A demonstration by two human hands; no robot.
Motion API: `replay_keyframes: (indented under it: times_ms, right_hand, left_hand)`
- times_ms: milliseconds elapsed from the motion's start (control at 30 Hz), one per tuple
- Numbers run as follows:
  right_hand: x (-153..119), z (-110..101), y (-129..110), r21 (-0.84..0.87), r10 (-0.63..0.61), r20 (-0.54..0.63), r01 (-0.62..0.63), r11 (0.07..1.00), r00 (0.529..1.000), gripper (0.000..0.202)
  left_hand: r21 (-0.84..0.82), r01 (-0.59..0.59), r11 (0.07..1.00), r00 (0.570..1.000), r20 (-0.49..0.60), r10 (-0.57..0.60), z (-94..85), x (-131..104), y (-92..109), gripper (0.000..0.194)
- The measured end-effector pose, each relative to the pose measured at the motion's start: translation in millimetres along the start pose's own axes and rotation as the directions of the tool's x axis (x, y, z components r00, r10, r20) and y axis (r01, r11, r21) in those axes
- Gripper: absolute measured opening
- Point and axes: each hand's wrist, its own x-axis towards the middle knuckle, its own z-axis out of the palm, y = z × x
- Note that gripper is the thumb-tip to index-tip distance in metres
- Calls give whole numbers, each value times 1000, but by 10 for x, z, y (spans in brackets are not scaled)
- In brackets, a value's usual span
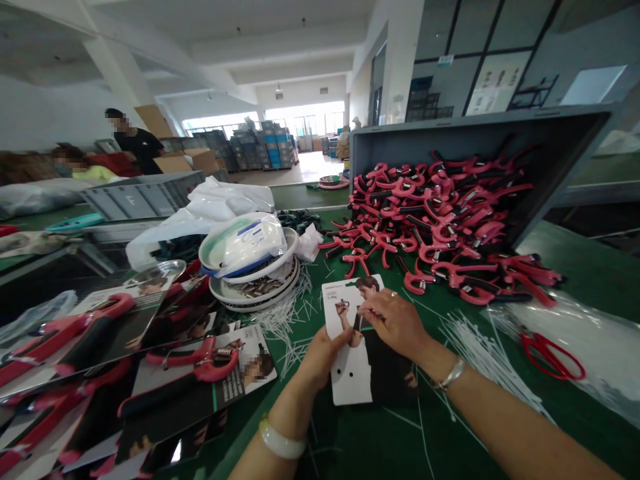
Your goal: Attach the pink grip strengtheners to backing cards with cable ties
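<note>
My left hand (323,357) is closed on the lower left edge of a printed backing card (350,387), thumb on its front. The card is white and black, with a picture of a person and several small holes. At the card's upper right, my right hand (397,327) has its thumb and fingers pinched together against its face; whatever they pinch is too small to make out. White cable ties (485,357) lie in a bundle to the right, with more loose cable ties (287,317) to the left. Red-and-black hand grip strengtheners (440,233) are piled beyond my hands.
A grey crate (480,120) lies tipped behind the pile. Red-handled scissors (553,357) rest on a clear plastic bag (600,347). Stacked bowls (220,290) stand at left, near carded grip strengtheners (200,367). Two people (143,147) are in the left background.
</note>
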Motion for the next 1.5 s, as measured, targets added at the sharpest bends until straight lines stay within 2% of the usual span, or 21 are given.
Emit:
replay_keyframes:
  times_ms: [67, 133, 200, 267, 333, 400, 533, 600, 667, 800, 933, 967, 1033, 1067, 1133, 1200, 1267, 1333, 1367, 1433, 1500]
  right_hand:
    - [45, -80, 97, 76, 32, -29, -30, 997, 999, 23]
    - [56, -199, 233, 114, 103, -45, -97, 989, 994, 26]
    - [-15, -317, 393, 56, 243, -44, -241, 969, 969, 32]
    - [-183, -399, 537, -91, 369, 84, -361, 928, 926, 35]
    - [-412, -425, 622, -250, 419, 335, -349, 903, 844, 30]
    - [-628, -404, 629, -349, 439, 471, -296, 889, 765, 24]
    - [-804, -309, 508, -453, 513, 480, -300, 840, 712, 19]
    - [-773, -259, 449, -475, 542, 474, -317, 821, 694, 17]
    - [-724, -215, 410, -485, 555, 459, -328, 811, 694, 19]
    - [-705, -185, 418, -469, 560, 430, -355, 809, 708, 19]
    - [-775, -287, 568, -405, 552, 393, -401, 822, 735, 15]
    - [-788, -322, 612, -330, 548, 397, -443, 834, 736, 15]
    - [-793, -375, 675, -34, 538, 435, -584, 811, 722, 16]
    - [-784, -387, 687, 156, 532, 463, -656, 739, 709, 16]
    - [-744, -377, 665, 462, 510, 520, -728, 507, 685, 19]
    - [-686, -335, 594, 580, 477, 565, -735, 350, 673, 23]
    - [-626, -285, 500, 618, 439, 596, -733, 284, 672, 25]
    - [-576, -247, 409, 625, 419, 609, -732, 270, 674, 25]
    - [-557, -235, 368, 623, 415, 613, -734, 271, 673, 24]
    - [-533, -228, 297, 614, 409, 616, -735, 286, 674, 22]
    - [-530, -244, 233, 598, 395, 607, -724, 344, 690, 19]
  left_hand:
    - [48, -9, 999, 998, -61, 12, -20, 81, 10, 58]
    - [131, -64, 989, 982, -170, 86, -51, 175, 3, 68]
    - [240, -114, 964, 953, -246, 174, -98, 253, -5, 74]
    - [360, -124, 925, 941, -252, 225, -157, 293, 1, 70]
    - [495, -116, 861, 944, -214, 250, -215, 288, 30, 60]
    - [645, -100, 758, 947, -172, 272, -261, 249, 78, 51]
    - [848, 3, 530, 938, -187, 293, -293, 146, 150, 36]
    - [863, 59, 502, 926, -235, 296, -286, 116, 127, 35]
    - [815, 60, 576, 921, -269, 283, -268, 117, 55, 37]
    - [549, -26, 835, 932, -289, 219, -211, 182, -120, 43]
    - [399, -44, 916, 943, -286, 169, -168, 188, -136, 52]
    - [357, -46, 933, 951, -269, 150, -165, 166, -122, 61]
    - [263, -55, 963, 973, -204, 112, -169, 109, -103, 89]
    - [221, -58, 974, 981, -166, 97, -172, 81, -101, 103]
    - [157, -63, 986, 988, -127, 83, -174, 42, -113, 121]
    - [104, -58, 993, 984, -159, 74, -164, 30, -133, 116]
    - [40, -31, 999, 979, -201, 39, -142, 33, -146, 93]
    - [9, 6, 1000, 978, -210, -4, -113, 31, -147, 63]
    - [10, 24, 1000, 978, -208, -21, -97, 24, -144, 55]
    - [31, 47, 998, 980, -197, -40, -63, -8, -128, 55]
    - [50, 56, 997, 988, -149, -48, -33, -58, -102, 68]
